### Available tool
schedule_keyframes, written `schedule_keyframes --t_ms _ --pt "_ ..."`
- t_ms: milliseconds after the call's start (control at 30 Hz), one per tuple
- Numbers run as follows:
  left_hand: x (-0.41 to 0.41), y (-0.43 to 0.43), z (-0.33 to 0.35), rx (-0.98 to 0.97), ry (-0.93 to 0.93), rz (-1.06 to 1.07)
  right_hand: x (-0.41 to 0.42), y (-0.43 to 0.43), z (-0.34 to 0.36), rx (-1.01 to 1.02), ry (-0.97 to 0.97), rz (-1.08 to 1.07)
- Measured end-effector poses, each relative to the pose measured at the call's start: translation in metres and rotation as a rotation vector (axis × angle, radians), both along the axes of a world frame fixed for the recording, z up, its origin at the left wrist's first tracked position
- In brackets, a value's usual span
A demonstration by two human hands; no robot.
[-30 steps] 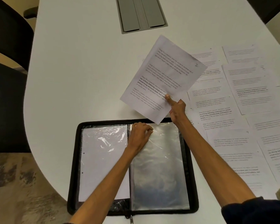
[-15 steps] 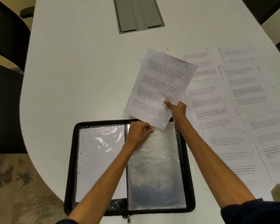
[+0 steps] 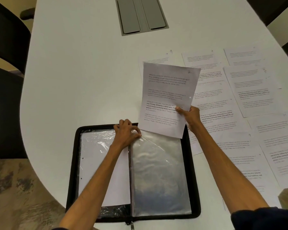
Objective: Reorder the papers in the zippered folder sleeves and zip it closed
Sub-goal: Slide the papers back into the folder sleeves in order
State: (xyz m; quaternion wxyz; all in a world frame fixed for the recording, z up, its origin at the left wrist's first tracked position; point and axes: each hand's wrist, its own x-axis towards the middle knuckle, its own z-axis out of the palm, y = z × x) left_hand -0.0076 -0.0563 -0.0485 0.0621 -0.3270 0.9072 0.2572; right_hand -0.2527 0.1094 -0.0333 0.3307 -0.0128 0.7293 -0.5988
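While aloft, sheet (image 3: 168,97) in right hand (image 3: 192,117).

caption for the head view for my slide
Right hand holds printed sheet marked 2 over the open zippered folder; left hand grips the top of the clear sleeve, loose pages alongside.

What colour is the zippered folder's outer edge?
Black. The zippered folder's edge shows best in the head view, against the white table.

the sheet (image 3: 166,97) pinched by the right hand (image 3: 192,117) is matt white paper. below that grip, the sleeve (image 3: 160,171) the left hand (image 3: 126,131) pinches is glossy, wrinkled clear plastic; the folder (image 3: 71,171) rim around it looks matt black.
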Motion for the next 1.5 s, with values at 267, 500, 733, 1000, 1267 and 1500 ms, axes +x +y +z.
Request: schedule_keyframes --t_ms 267,500,733,1000,1267,1500 --pt "-0.002 -0.005 0.0 0.092 0.108 0.026 0.003 -0.004 0.004 0.039 0.072 0.141" --pt "-0.009 0.004 0.009 0.235 0.148 0.01 0.004 -0.013 0.002 0.056 0.126 0.17" --pt "-0.027 0.039 0.009 0.307 0.206 -0.104 0.011 -0.027 0.012 -0.113 0.075 -0.144" --pt "-0.041 0.072 0.005 0.28 0.217 -0.199 0.02 -0.048 0.022 -0.347 -0.067 -0.268" --pt "-0.041 0.07 0.012 0.268 0.094 -0.236 0.037 -0.045 0.004 -0.201 -0.041 -0.119" --pt "-0.021 0.043 0.0 0.156 0.152 -0.098 0.036 -0.046 0.005 -0.177 -0.01 -0.074"
